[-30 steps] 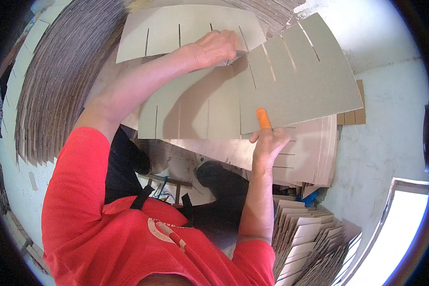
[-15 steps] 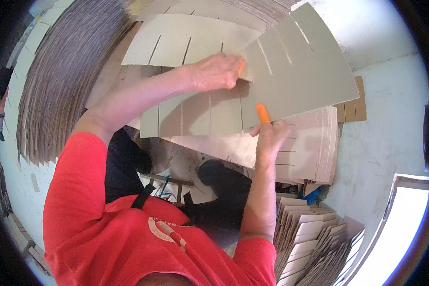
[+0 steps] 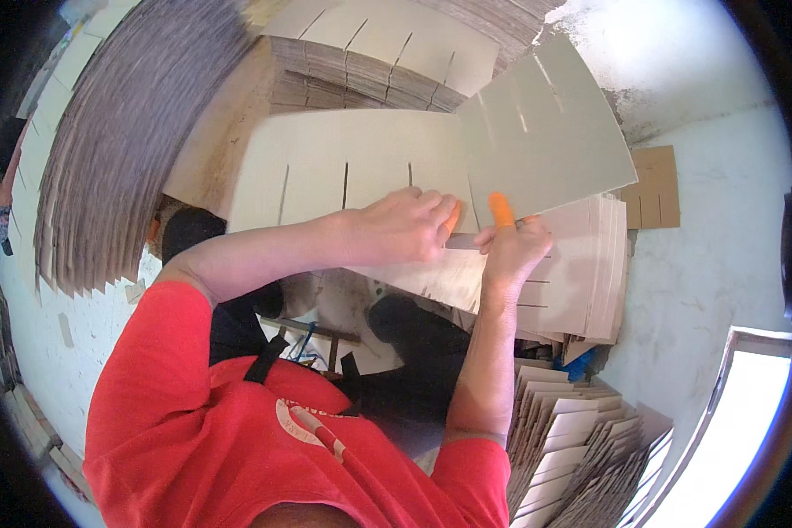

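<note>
Now the left hand (image 3: 405, 227) has come down toward the body since half a second ago, bringing the pale slotted sheet (image 3: 361, 141) with it, so the stack of slotted sheets (image 3: 378, 35) behind shows its layered front edge. The right hand (image 3: 517, 251) has shifted only slightly, and the two hands are now just beside each other. Left of them rises a tall stack of brown board (image 3: 132, 132); at the lower right, slotted pieces (image 3: 559, 440) lean in a close row. The left grip is closed on the pale sheet's near edge, toward its right end. The right grip pinches the grey slotted sheet (image 3: 563, 132) by its lower edge, an orange-covered finger on top; that sheet spreads up and away beyond the fingers.
</note>
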Action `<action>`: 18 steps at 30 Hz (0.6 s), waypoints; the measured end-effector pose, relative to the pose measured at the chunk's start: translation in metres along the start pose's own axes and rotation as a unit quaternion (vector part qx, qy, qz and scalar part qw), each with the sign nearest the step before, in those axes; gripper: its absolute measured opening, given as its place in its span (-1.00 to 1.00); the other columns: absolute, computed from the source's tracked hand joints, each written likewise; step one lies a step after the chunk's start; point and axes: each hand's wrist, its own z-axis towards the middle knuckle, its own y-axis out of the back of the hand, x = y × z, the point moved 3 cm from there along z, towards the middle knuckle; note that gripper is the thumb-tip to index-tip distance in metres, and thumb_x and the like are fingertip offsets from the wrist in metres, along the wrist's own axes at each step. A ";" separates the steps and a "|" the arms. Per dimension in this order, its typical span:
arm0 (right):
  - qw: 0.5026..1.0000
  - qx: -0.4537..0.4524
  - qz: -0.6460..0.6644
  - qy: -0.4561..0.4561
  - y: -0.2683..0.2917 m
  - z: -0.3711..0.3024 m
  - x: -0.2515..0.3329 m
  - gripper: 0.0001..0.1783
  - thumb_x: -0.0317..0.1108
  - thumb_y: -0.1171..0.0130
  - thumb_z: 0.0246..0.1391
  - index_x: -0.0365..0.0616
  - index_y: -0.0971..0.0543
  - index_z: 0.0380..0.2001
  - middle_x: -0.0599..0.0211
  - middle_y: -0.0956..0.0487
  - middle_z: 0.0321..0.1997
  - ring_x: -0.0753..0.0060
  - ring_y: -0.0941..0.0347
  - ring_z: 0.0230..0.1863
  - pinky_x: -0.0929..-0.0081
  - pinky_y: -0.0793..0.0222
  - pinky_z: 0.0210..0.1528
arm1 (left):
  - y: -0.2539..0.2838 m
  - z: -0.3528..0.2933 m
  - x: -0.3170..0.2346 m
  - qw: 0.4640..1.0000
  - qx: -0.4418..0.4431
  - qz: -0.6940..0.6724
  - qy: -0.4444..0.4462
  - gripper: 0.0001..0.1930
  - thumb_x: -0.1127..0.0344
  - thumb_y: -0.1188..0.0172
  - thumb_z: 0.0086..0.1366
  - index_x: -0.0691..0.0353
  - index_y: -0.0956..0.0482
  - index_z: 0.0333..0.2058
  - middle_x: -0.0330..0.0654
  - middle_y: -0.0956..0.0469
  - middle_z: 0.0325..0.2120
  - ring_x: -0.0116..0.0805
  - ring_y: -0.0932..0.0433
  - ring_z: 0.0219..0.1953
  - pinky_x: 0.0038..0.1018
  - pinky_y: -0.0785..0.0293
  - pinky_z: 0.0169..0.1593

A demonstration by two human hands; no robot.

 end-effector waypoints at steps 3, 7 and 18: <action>1.000 0.008 -0.003 -0.008 -0.001 -0.001 0.003 -0.81 -0.81 0.14 -0.17 -0.42 -0.46 -0.54 0.26 -0.42 -0.82 0.60 -0.32 -0.83 0.66 -0.16 -0.81 | 0.008 0.002 0.022 0.990 -0.057 -0.100 0.076 -0.51 0.06 -0.23 0.05 0.45 -0.53 -0.26 0.05 -0.49 -0.17 -0.16 -0.51 -0.27 -0.32 -0.53 -0.22; 0.999 0.013 -0.033 -0.011 -0.002 -0.005 0.003 -0.86 -0.71 0.11 -0.12 -0.50 -0.46 -0.48 0.20 -0.40 -0.82 0.54 -0.29 -0.83 0.63 -0.13 -0.79 | 0.002 0.014 0.106 0.979 -0.091 -0.040 0.177 -0.38 -0.08 -0.22 0.10 0.40 -0.46 -0.09 -0.02 -0.47 -0.11 -0.13 -0.47 -0.18 -0.29 -0.45 -0.09; 0.999 0.039 -0.011 -0.027 -0.005 -0.002 -0.012 -0.81 -0.79 0.16 -0.18 -0.32 -0.38 -0.61 0.26 -0.41 -0.78 0.57 -0.36 -0.83 0.62 -0.17 -0.83 | -0.055 0.031 0.206 0.959 0.131 0.160 0.196 -0.85 0.49 -0.10 0.04 0.40 -0.51 -0.37 -0.05 -0.51 -0.31 -0.16 -0.47 -0.12 -0.32 -0.51 -0.10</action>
